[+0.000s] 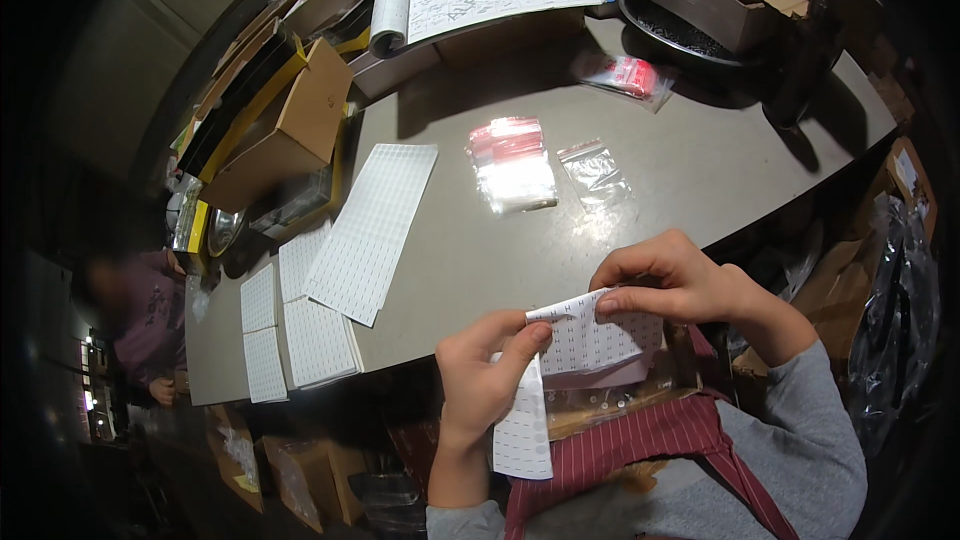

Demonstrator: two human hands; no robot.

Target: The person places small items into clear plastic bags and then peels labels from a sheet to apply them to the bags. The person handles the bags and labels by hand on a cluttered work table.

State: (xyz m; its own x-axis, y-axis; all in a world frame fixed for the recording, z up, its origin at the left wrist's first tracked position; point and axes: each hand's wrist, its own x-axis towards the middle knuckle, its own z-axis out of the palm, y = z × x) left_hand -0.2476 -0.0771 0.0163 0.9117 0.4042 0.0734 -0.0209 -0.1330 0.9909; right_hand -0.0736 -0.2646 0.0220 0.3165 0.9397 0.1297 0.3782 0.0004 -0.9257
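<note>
Near the table's front edge, my left hand (490,370) and my right hand (665,285) both pinch a white label sheet (590,340) printed with rows of small dark marks. Left thumb and fingers grip its left end, right thumb and fingers its upper edge. The sheet is bent, and a white printed strip (522,435) hangs under my left hand; whether both are one piece I cannot tell. Below them, partly hidden, an open cardboard box (640,410) lined with clear plastic rests at my lap, with small round pieces in it.
On the grey table (440,270) lie stacked label sheets (320,340), a long sheet (375,225), a pile of zip bags (512,165) and a single clear zip bag (597,175). A black bowl (690,35) stands far right. Another person (150,315) is at left.
</note>
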